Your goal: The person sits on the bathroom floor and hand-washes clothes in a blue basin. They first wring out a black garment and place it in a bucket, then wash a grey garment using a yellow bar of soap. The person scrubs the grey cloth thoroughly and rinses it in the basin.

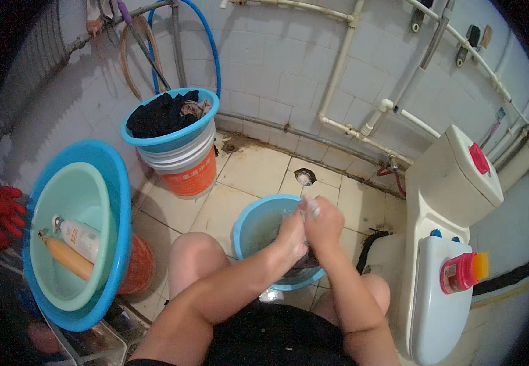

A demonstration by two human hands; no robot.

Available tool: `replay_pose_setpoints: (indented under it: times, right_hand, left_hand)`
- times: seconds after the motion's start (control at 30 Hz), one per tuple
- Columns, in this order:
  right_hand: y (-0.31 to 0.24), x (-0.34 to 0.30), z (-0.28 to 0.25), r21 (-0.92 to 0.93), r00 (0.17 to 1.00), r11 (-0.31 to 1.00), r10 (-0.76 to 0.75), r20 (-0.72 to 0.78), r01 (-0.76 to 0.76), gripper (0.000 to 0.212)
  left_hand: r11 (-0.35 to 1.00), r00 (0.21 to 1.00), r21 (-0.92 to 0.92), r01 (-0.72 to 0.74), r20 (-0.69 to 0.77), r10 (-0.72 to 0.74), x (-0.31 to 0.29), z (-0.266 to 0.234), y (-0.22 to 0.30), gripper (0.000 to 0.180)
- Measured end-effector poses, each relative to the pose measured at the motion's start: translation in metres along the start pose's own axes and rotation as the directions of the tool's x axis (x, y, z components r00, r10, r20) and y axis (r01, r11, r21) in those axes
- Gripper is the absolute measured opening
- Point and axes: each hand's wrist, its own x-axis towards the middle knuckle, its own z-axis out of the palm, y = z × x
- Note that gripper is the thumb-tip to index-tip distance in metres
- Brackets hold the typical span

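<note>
Both hands are pressed together over a light blue basin [238, 232] of cloudy water on the floor between my knees. My left hand [292, 233] is closed against my right hand [326, 221], which is closed too. A small whitish, wet-looking bundle [310, 206] shows at the top between the fingers; whether it is cloth or suds I cannot tell. Below the wrists, some dark cloth [304, 263] shows in the basin, partly hidden by my hands and forearms.
At the back left, a blue basin [154, 141] of dark clothes rests on a white bucket [200, 160]. A green basin [69, 299] with two bottles sits inside a larger blue basin [121, 201] at left. The toilet [438, 305] stands at right, a red tub [457, 273] on its lid. A floor drain [304, 177] lies ahead.
</note>
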Motion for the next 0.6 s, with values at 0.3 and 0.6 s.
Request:
replay_pose_setpoints:
  times: [0.3, 0.6]
  right_hand:
    - [0.007, -0.002, -0.004, 0.418, 0.959, 0.863, 0.239, 0.154, -0.283, 0.033]
    - [0.027, -0.017, 0.015, 0.691, 0.795, 0.409, 0.185, 0.577, -0.596, 0.038]
  left_hand:
    - [0.972, 0.977, 0.157, 0.174, 0.098, -0.190, -0.004, -0.008, -0.001, 0.038]
    - [0.986, 0.997, 0.150, -0.075, 0.002, 0.076, 0.005, -0.024, 0.044, 0.038]
